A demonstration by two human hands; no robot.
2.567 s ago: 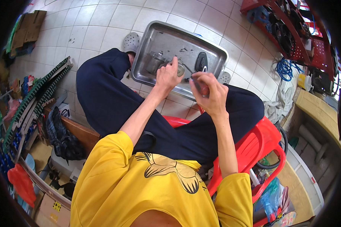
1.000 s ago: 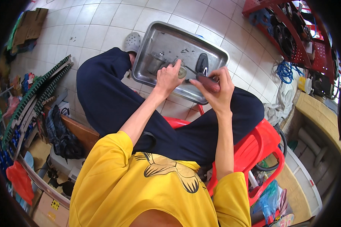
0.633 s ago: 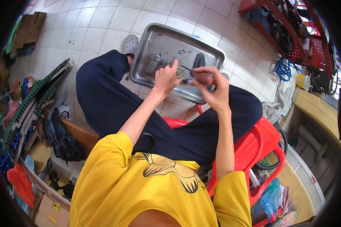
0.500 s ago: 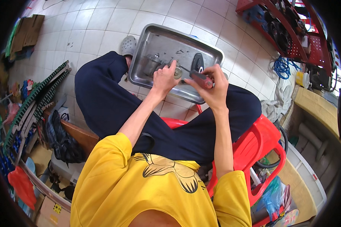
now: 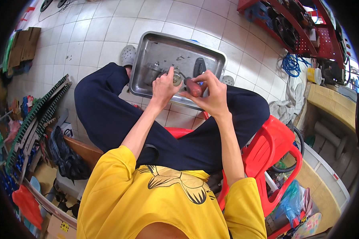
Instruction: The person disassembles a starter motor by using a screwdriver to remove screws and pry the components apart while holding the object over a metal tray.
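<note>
Over the near edge of a steel tray (image 5: 157, 44), my left hand (image 5: 162, 89) is closed round a round metal part (image 5: 176, 79). My right hand (image 5: 213, 95) grips a screwdriver (image 5: 194, 88) by its red and dark handle. The shaft slants away toward the round part; whether its tip touches is too small to tell. Left of my left hand, a cylindrical metal housing (image 5: 150, 75) sits in the tray. A black, elongated tool (image 5: 199, 65) lies toward the tray's right side, partly behind my right hand. Small dark bits (image 5: 180, 58) are scattered on the tray bottom.
The tray is between my knees, above a tiled floor (image 5: 107, 30). A red plastic chair (image 5: 273, 147) is under me. At far right stand a red rack (image 5: 307, 38) and a coiled blue cord (image 5: 291, 65). Clutter and a dark bag (image 5: 68, 155) are at left.
The view has shifted a little, so the tray appears lower and further left. My right hand has brought the screwdriver handle leftward, closer to my left hand, which keeps its hold.
</note>
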